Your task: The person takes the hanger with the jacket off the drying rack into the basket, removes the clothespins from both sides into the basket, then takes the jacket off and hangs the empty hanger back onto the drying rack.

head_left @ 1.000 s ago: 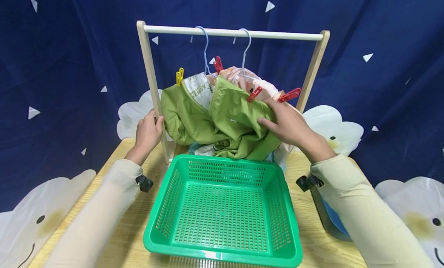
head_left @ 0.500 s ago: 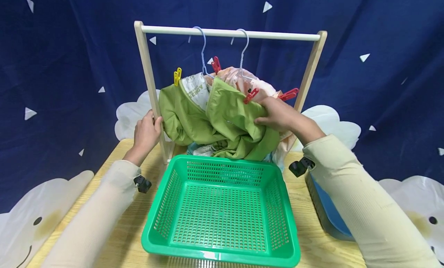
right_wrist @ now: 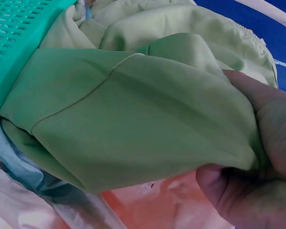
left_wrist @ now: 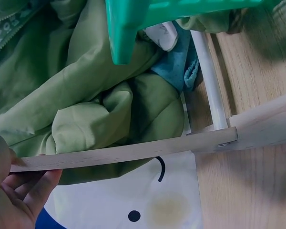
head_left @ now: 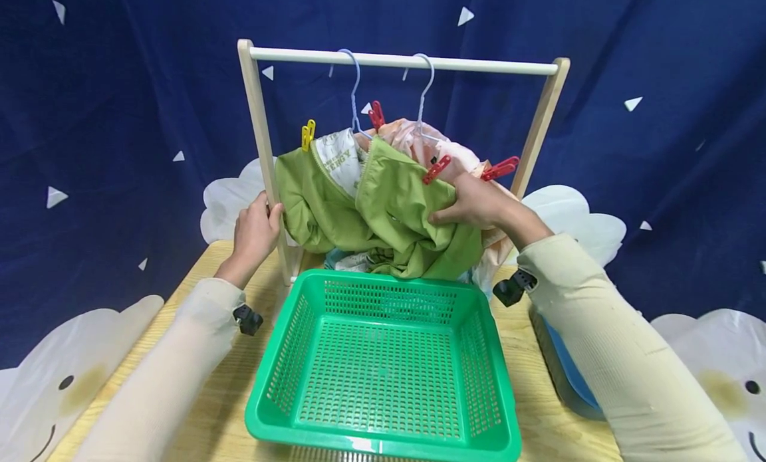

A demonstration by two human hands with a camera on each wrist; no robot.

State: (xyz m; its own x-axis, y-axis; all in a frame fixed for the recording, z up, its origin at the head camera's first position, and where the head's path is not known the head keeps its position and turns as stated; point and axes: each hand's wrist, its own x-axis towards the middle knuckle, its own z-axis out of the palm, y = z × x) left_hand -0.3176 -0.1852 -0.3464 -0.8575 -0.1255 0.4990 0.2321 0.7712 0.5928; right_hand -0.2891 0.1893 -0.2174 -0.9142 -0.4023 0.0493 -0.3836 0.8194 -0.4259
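A green zip jacket (head_left: 326,206) hangs on a blue hanger (head_left: 355,93) on a small wooden rack. My left hand (head_left: 254,229) grips the rack's left post (head_left: 259,126); in the left wrist view the fingers wrap the post (left_wrist: 109,151) beside the jacket. On the other side, my right hand (head_left: 481,203) holds the jacket's shoulder and sleeve, the green cloth (right_wrist: 148,119) lying between thumb and fingers in the right wrist view. A yellow clothespin (head_left: 308,135) and a red clothespin (head_left: 437,169) clip the jacket's shoulders.
Behind the jacket a pale pink garment (head_left: 457,156) hangs from a second hanger (head_left: 426,90), with red clothespins (head_left: 500,168) on it. A green basket (head_left: 383,449) stands in front of the rack. A blue container (head_left: 568,369) sits partly under my right sleeve.
My right hand has shifted slightly left and down on the green jacket, its forearm swinging inward. My left hand stays on the post.
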